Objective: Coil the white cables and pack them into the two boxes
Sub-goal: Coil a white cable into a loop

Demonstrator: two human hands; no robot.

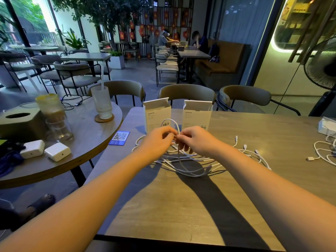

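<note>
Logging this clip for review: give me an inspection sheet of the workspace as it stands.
Surface: wooden table, arm shadows across it.
Job's things: two open white boxes upright at the far edge.
Clutter: QR card; another white box at right.
Hands: left hand and right hand pinch a raised cable loop.
Cables: loose white cables tangled; more at right.
Surroundings: cafe chairs, round side table with drinks and chargers.

box print [152,119] too small, white item [327,126] cut off, perhaps a charger
</note>
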